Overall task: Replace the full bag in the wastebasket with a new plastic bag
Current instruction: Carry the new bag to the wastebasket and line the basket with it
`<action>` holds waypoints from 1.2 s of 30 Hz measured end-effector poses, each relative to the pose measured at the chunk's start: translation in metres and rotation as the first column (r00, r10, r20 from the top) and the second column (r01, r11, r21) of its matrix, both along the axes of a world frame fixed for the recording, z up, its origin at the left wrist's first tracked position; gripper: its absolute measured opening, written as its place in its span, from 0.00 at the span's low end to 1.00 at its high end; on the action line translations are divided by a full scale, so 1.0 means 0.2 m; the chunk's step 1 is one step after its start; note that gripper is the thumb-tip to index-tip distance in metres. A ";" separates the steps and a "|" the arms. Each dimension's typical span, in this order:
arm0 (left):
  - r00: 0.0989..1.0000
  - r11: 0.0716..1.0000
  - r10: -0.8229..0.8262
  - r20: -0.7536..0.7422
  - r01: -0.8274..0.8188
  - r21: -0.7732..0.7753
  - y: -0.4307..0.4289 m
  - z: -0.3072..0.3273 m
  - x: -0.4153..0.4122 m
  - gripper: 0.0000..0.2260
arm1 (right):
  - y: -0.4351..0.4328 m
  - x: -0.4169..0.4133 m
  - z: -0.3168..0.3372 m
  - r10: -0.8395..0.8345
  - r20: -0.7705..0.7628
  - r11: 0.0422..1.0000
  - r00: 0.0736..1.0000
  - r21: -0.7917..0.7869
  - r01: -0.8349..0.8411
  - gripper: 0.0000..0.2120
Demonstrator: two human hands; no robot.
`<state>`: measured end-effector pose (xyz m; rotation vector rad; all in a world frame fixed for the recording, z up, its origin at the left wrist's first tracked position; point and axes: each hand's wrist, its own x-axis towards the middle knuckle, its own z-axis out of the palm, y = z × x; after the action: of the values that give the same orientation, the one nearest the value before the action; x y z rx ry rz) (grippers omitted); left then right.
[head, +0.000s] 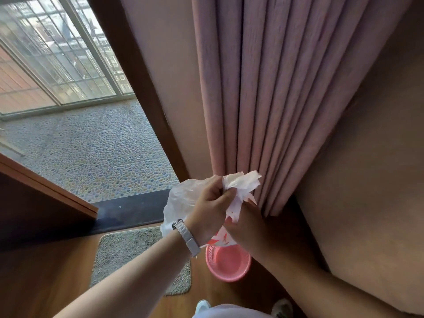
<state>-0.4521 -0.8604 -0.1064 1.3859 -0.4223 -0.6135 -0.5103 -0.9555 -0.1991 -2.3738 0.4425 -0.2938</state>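
A pink plastic wastebasket [228, 263] stands on the wooden floor below my hands, and its inside looks bare. I hold a white plastic bag [181, 200] with red print above it. My left hand [212, 207], with a watch on the wrist, grips the bag's bunched top, whose crumpled edge [243, 182] sticks up past my fingers. My right hand [246, 226] grips the same bag lower down, at the part with the red marks. The bag's body bulges out to the left behind my left wrist.
A pink pleated curtain [263, 99] hangs right behind the wastebasket. A grey mat [128, 253] lies to the left on the floor. A dark door sill [133, 212] leads to a pebbled balcony. A wooden furniture edge [46, 184] juts in at left. My shoes [282, 307] show at the bottom.
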 end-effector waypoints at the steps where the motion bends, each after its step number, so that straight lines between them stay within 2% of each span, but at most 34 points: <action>1: 1.000 1.000 -0.008 0.003 0.008 -0.014 0.01 0.01 0.00 0.10 | -0.02 -0.02 0.01 0.002 0.018 1.000 1.000 0.016 -0.002 0.18; 3: 0.999 1.000 -0.011 0.049 0.012 -0.012 0.04 0.03 0.01 0.08 | -0.04 -0.05 0.03 -0.011 0.044 1.000 0.999 0.028 0.010 0.09; 5: 0.990 0.999 -0.012 0.139 0.006 0.048 0.08 0.03 0.03 0.07 | -0.06 -0.08 0.03 -0.037 0.030 0.997 0.999 0.070 0.035 0.06; 8: 0.952 0.975 -0.023 0.305 -0.045 0.216 0.16 -0.04 0.07 0.05 | -0.09 -0.11 0.00 -0.079 -0.020 0.990 0.997 0.118 0.080 0.08; 11: 0.916 0.927 -0.070 0.394 -0.087 0.366 0.25 -0.12 0.08 0.08 | -0.09 -0.16 -0.03 -0.093 -0.073 0.982 0.993 0.157 0.104 0.10; 17: 0.873 0.843 -0.113 0.475 -0.168 0.510 0.37 -0.28 0.04 0.05 | -0.04 -0.21 -0.08 -0.109 -0.158 0.968 0.981 0.206 0.141 0.04; 22: 0.777 0.767 -0.225 0.588 -0.231 0.598 0.37 -0.46 0.06 0.06 | -0.02 -0.22 -0.23 -0.114 -0.250 0.963 0.961 0.208 0.168 0.10; 24: 0.773 0.737 -0.258 0.579 -0.230 0.636 0.37 -0.59 0.08 0.08 | -0.02 -0.22 -0.31 -0.107 -0.277 0.946 0.955 0.266 0.183 0.09; 29: 0.861 0.675 -0.240 0.449 -0.184 0.714 0.34 -1.05 0.10 0.13 | -0.01 -0.14 -0.63 -0.064 -0.293 0.907 0.954 0.382 0.178 0.03; 32: 0.932 0.652 -0.171 0.320 -0.137 0.746 0.33 -1.35 0.10 0.11 | 0.00 -0.07 -0.87 -0.068 -0.264 0.892 0.962 0.416 0.177 0.03; 36: 0.968 0.611 -0.086 0.234 -0.134 0.780 0.34 -1.72 0.10 0.11 | 0.02 0.02 -1.23 -0.054 -0.250 0.896 0.967 0.415 0.158 0.04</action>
<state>-0.4324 -0.7915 -0.4497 2.3575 -0.3318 -0.6307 -0.5069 -0.9520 -0.4458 -1.9523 0.6753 0.0386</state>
